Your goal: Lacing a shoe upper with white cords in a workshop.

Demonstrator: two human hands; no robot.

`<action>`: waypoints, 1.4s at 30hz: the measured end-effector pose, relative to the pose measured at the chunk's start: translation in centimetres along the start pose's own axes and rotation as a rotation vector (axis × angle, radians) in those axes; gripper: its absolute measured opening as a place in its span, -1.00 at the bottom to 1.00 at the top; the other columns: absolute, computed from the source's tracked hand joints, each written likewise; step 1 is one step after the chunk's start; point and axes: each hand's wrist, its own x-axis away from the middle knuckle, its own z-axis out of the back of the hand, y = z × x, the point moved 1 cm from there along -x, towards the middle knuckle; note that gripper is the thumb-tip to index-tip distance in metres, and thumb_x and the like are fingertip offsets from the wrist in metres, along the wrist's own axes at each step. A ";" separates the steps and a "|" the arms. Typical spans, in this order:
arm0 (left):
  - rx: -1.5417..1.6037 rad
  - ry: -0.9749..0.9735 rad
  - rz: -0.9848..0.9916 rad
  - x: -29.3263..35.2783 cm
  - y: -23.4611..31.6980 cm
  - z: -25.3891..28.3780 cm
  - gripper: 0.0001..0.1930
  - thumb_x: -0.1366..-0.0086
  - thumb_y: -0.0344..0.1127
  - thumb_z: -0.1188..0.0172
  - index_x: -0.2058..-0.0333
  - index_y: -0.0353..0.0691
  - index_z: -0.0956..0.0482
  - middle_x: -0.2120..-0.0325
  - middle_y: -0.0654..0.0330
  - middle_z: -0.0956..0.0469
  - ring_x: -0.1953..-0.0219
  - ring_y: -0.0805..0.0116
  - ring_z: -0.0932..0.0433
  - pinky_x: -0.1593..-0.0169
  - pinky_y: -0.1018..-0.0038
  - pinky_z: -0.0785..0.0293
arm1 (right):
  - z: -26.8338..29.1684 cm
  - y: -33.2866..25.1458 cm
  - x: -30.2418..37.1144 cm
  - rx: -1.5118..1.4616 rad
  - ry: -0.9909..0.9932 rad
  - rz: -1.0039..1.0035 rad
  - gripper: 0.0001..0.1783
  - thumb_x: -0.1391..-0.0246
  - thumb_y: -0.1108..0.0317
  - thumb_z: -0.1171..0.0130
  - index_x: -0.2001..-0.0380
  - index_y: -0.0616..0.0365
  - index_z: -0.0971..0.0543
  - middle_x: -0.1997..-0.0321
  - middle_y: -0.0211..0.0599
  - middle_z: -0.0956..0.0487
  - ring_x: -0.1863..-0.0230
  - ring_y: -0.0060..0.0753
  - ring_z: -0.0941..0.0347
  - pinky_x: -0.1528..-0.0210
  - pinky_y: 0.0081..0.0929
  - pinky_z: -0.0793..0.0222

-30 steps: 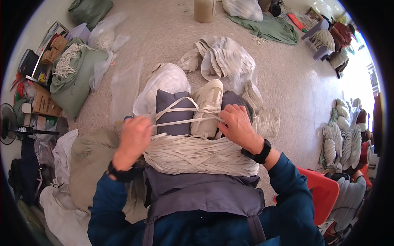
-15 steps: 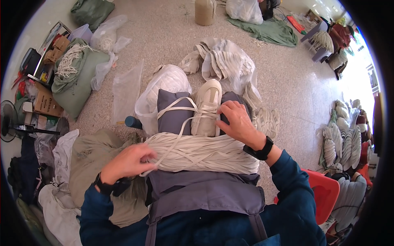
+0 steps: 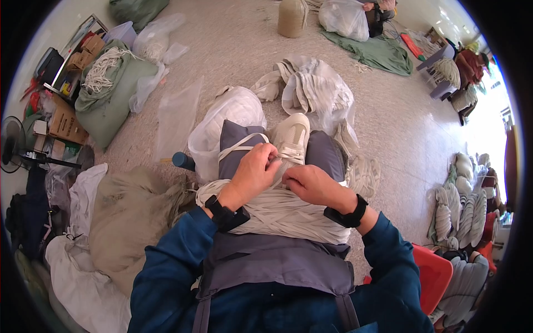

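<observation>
A cream shoe [image 3: 293, 133] lies on my lap between my grey-covered thighs, its toe pointing away from me. My left hand [image 3: 252, 173] is closed in a pinch over the left side of the shoe's opening. A flat cream shoelace [image 3: 240, 147] loops over my left thigh and runs to that hand. My right hand [image 3: 313, 186] is closed too, its fingers curled at the right of the opening; whatever is in them is hidden. A thick bundle of cream laces [image 3: 291, 217] lies across my lap under both wrists.
Ahead are a clear bag [image 3: 230, 114] and a heap of pale shoe pieces [image 3: 319, 91]. A dark blue cylinder [image 3: 183, 161] is at the left, near an olive cloth [image 3: 130, 213]. A red plastic stool [image 3: 433, 275] stands at my right. Other people sit farther off.
My left hand has moved right and away from me, from the lace bundle to the shoe. My right hand has come down toward the shoe's opening, and its fingers have curled closed.
</observation>
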 end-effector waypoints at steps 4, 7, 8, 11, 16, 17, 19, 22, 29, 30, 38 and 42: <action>-0.100 0.059 0.010 0.5 0.7 -0.3 -0.78 -0.21 -0.44 -0.27 0.18 -0.33 -0.50 0.33 0.02 -0.55 0.35 0.03 -0.58 0.24 0.24 -0.54 | -0.5 0.5 -0.3 0.098 0.142 -0.071 -0.80 -0.17 0.43 -0.07 0.18 0.24 -0.57 0.38 0.10 -0.62 0.29 0.19 -0.57 0.24 0.00 -0.47; -0.247 0.047 -0.026 0.3 0.0 -0.7 -0.78 -0.18 -0.48 -0.26 0.18 -0.33 -0.52 0.30 0.01 -0.58 0.32 0.02 -0.60 0.21 0.23 -0.55 | -0.5 0.6 -1.0 0.095 0.314 -0.088 -0.81 -0.17 0.43 -0.07 0.18 0.23 -0.57 0.36 0.08 -0.63 0.28 0.19 -0.58 0.24 0.00 -0.48; -0.246 0.048 -0.024 0.4 -0.1 -0.8 -0.78 -0.18 -0.48 -0.26 0.18 -0.33 -0.52 0.30 0.01 -0.58 0.32 0.02 -0.60 0.21 0.23 -0.55 | -0.8 0.8 -1.2 0.112 0.320 -0.075 -0.81 -0.17 0.43 -0.08 0.18 0.23 -0.57 0.35 0.07 -0.63 0.27 0.17 -0.58 0.24 -0.01 -0.48; -0.268 0.094 -0.055 0.3 -0.5 -0.9 -0.76 -0.15 -0.52 -0.25 0.17 -0.32 -0.53 0.30 -0.02 -0.59 0.29 -0.02 -0.61 0.19 0.22 -0.55 | -1.3 1.0 -1.9 0.172 0.323 -0.075 -0.83 -0.16 0.42 -0.10 0.20 0.21 -0.57 0.35 0.04 -0.64 0.28 0.13 -0.60 0.26 -0.03 -0.50; 0.075 0.065 0.123 0.4 -0.9 -0.8 -0.86 -0.22 -0.54 -0.20 0.22 -0.33 -0.53 0.41 0.06 -0.63 0.42 0.25 -0.65 0.31 0.39 -0.56 | -1.2 0.5 -3.2 0.307 0.253 -0.155 -0.88 -0.14 0.40 -0.14 0.28 0.18 -0.56 0.39 -0.03 -0.63 0.34 0.07 -0.61 0.29 -0.07 -0.51; 0.076 0.062 0.121 0.4 -0.8 -0.8 -0.86 -0.22 -0.54 -0.20 0.22 -0.33 -0.53 0.41 0.06 -0.63 0.42 0.25 -0.65 0.31 0.39 -0.56 | -1.1 0.6 -3.4 0.328 0.243 -0.157 -0.89 -0.13 0.38 -0.16 0.33 0.18 -0.55 0.42 -0.03 -0.62 0.35 0.07 -0.61 0.30 -0.06 -0.51; 0.118 0.136 0.119 0.4 -0.4 -0.8 -0.91 -0.24 -0.53 -0.21 0.28 -0.33 -0.51 0.46 0.12 -0.63 0.48 0.39 -0.63 0.37 0.47 -0.54 | -0.7 0.4 -3.4 0.351 0.228 -0.158 -0.89 -0.12 0.36 -0.17 0.37 0.18 -0.55 0.44 -0.03 -0.61 0.36 0.07 -0.60 0.31 -0.06 -0.51; 0.084 0.119 0.098 0.4 -0.2 -0.9 -0.89 -0.22 -0.52 -0.24 0.31 -0.32 -0.49 0.50 0.16 -0.60 0.50 0.41 -0.62 0.38 0.47 -0.53 | 2.1 0.3 -1.2 0.342 0.258 -0.176 -0.87 -0.09 0.35 -0.18 0.46 0.16 -0.55 0.48 -0.02 -0.59 0.35 0.10 -0.59 0.30 -0.01 -0.48; 0.071 0.121 0.068 0.7 -1.1 -0.5 -0.88 -0.22 -0.51 -0.26 0.33 -0.31 -0.48 0.54 0.18 -0.56 0.53 0.43 -0.59 0.40 0.49 -0.51 | 9.9 11.7 19.6 0.674 0.383 -0.801 -0.84 -0.03 0.35 -0.24 0.47 0.25 -0.57 0.47 0.07 -0.58 0.38 0.21 -0.53 0.34 0.00 -0.38; 0.079 0.119 0.059 0.6 -1.1 -0.6 -0.88 -0.22 -0.52 -0.26 0.34 -0.31 -0.48 0.54 0.18 -0.55 0.53 0.43 -0.58 0.41 0.49 -0.51 | 10.4 13.7 24.4 0.775 0.406 -0.916 -0.83 -0.02 0.33 -0.24 0.48 0.24 -0.57 0.47 0.07 -0.57 0.36 0.21 -0.52 0.32 0.03 -0.38; 0.090 0.112 0.037 -0.1 -0.2 0.1 -0.86 -0.22 -0.51 -0.30 0.36 -0.31 -0.48 0.49 0.20 -0.56 0.55 0.45 -0.54 0.44 0.50 -0.47 | 6.7 12.2 24.5 0.513 0.279 -0.895 -0.88 -0.06 0.38 -0.20 0.42 0.23 -0.57 0.37 0.05 -0.62 0.26 0.15 -0.57 0.21 -0.03 -0.47; 0.348 0.073 0.158 -1.3 -1.0 -0.3 -0.84 -0.24 -0.49 -0.32 0.29 -0.31 -0.48 0.52 0.26 -0.55 0.55 0.59 -0.48 0.46 0.54 -0.44 | 5.6 4.9 11.5 0.191 0.593 -0.349 -0.95 -0.08 0.52 -0.19 0.36 0.26 -0.54 0.36 -0.06 -0.58 0.34 0.05 -0.53 0.27 -0.19 -0.44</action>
